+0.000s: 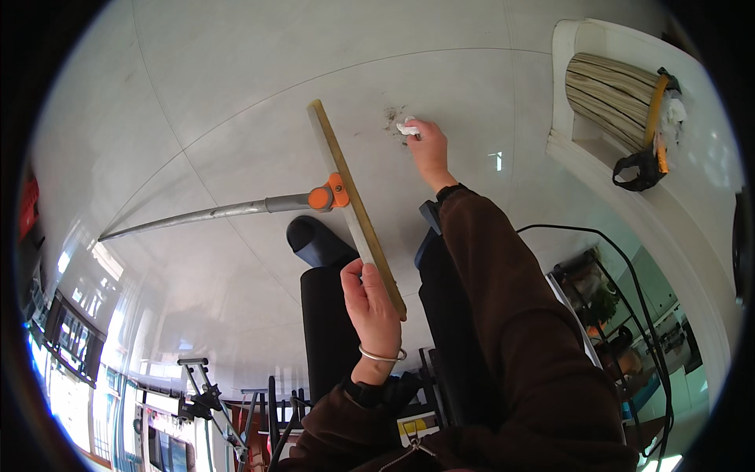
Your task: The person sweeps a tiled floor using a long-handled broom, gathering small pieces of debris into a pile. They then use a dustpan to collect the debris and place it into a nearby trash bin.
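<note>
My left hand grips a floor squeegee by the near end of its head, a long metal bar with a yellowish strip along one edge. An orange pivot joint links the head to a grey metal pole, which stretches off to the left. Pinched in the fingers of my right hand is a crumpled white tissue. The tissue is down at a small patch of dark dirt on the pale tiled floor, to the right of the squeegee's far end.
A wood-grain waste bin with a black bag stands at the upper right by a white frame. Black cables curve along the right. My slippered foot is beside the squeegee. A metal stand appears at lower left.
</note>
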Motion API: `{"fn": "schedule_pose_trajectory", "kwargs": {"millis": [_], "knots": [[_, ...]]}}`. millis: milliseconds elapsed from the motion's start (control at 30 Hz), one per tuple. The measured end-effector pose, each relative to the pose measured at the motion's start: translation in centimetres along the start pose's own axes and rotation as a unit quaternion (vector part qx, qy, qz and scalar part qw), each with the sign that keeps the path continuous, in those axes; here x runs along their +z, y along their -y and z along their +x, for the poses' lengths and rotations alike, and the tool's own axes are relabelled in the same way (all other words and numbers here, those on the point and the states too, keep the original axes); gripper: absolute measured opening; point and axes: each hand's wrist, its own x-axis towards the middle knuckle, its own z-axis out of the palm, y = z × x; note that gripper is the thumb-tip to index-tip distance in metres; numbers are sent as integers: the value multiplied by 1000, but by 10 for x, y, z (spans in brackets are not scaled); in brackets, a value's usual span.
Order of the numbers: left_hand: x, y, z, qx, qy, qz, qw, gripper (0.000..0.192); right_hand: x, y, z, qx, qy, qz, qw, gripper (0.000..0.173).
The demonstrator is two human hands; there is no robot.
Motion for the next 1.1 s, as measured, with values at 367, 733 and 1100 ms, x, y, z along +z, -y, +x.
{"fn": "schedule_pose_trajectory", "kwargs": {"millis": [367, 733, 1100], "knots": [[7, 7, -2, 15, 7, -23, 1000, 22, -104, 48, -41, 186, 34, 280, 941, 27], [13, 5, -5, 45, 25, -33, 998, 26, -363, 81, -37, 101, -231, 296, 921, 33], [18, 1, -13, 43, 58, -35, 997, 25, -491, 34, 100, 35, -261, -191, 946, 33]]}}
